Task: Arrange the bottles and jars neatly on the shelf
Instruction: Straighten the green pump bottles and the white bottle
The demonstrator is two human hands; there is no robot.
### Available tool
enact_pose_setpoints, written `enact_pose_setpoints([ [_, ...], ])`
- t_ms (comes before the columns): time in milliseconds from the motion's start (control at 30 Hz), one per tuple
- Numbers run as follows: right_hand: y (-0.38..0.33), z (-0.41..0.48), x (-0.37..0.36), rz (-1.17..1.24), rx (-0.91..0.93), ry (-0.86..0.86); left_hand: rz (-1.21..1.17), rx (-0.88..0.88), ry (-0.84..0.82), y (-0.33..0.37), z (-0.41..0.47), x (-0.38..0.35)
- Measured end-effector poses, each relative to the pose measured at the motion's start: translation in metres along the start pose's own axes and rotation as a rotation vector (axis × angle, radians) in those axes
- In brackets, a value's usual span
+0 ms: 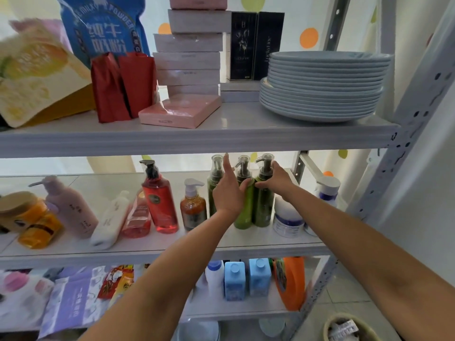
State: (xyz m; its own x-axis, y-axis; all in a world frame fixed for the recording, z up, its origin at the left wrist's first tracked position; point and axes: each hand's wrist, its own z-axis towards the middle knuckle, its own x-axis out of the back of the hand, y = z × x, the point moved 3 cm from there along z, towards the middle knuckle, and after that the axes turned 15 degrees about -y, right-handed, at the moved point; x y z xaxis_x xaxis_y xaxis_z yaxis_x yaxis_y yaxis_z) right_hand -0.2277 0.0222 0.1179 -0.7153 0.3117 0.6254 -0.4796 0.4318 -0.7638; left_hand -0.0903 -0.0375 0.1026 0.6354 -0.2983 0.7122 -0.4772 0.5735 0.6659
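Hands at the green bottles (pixel 211 198).
The left hand (pixel 227 195) clasps the middle bottle (pixel 243 214); the right hand (pixel 277 180) grips the right bottle (pixel 264 210).

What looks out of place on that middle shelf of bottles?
Toward the left, a white bottle and a clear pink bottle lean over and two orange jars lie on their sides; the green pump bottles stand upright.
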Motion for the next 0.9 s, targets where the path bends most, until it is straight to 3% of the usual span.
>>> enact_pose_setpoints([
  [200,-0.001,-0.004,0.003,-0.166,-0.026,0.024,-0.05,0.071,-0.235,-0.005,0.006,-0.013],
  [533,-0.006,-0.016,0.001,-0.227,-0.029,0.002,0.073,0.047,-0.232,-0.008,0.004,-0.009],
  [900,-0.013,-0.017,0.005,-0.033,0.008,-0.044,0.08,-0.02,-0.325,-0.015,0.005,0.0],
])
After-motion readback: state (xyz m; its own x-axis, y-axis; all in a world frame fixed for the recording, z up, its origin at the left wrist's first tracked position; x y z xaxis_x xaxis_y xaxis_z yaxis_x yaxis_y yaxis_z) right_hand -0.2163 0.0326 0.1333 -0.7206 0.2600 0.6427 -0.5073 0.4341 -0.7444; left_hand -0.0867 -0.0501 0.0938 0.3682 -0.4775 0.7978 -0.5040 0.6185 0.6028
